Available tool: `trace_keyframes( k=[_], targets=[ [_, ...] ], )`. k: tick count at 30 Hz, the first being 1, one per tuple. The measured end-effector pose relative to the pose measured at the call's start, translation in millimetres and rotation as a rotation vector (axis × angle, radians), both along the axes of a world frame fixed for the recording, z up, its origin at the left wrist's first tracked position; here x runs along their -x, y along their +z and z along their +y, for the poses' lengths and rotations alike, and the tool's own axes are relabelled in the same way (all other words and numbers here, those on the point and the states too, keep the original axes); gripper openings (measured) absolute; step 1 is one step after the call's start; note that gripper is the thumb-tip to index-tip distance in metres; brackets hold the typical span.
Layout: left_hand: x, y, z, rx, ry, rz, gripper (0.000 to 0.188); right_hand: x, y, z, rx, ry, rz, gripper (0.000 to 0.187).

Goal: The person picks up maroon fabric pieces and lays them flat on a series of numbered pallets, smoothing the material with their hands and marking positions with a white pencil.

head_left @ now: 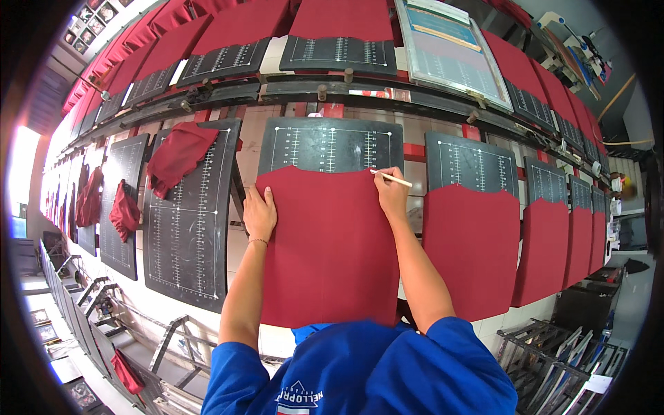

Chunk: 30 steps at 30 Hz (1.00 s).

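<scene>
A dark red cut fabric panel [325, 242] lies flat over a black board [297, 142] marked with white measuring scales. My left hand [259, 213] rests flat at the panel's upper left edge, fingers stretched out. At the opposite upper corner, my right hand [392, 195] grips a slim pale pen [400, 181]. The pen's far end points to the left, close to the panel's top edge and the board. Whether its tip touches the cloth I cannot tell.
To the right, more boards carry flat red panels [472, 249]. A bare-surfaced board [187, 228] on the left has a crumpled red cloth [181, 155] at its top. Beyond a dark rail [297, 92] stand further covered boards and a framed screen [453, 52]. A metal rack [553, 366] sits lower right.
</scene>
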<state>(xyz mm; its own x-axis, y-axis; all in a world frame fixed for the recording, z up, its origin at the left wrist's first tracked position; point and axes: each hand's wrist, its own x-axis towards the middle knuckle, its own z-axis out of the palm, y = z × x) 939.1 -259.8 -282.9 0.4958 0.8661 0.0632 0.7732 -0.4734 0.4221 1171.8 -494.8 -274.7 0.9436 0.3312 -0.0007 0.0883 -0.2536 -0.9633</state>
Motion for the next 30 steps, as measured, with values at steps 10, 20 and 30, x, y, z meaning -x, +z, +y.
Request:
trace_keyframes(
  k=[10,20,30],
  targets=[
    [-8.0,9.2,-1.6,0.043,0.042,0.049,0.043,-2.9,-13.1,10.4,0.046,-0.043,-0.127,0.014],
    [-9.0,14.3,-0.5,0.139,0.059,0.098,0.046,-4.8,-13.8,11.2,0.090,-0.038,-0.127,0.014],
    [-10.9,18.0,-1.7,0.163,0.064,0.086,0.046,-5.6,-13.8,8.4,0.075,0.004,-0.166,0.013]
  ],
)
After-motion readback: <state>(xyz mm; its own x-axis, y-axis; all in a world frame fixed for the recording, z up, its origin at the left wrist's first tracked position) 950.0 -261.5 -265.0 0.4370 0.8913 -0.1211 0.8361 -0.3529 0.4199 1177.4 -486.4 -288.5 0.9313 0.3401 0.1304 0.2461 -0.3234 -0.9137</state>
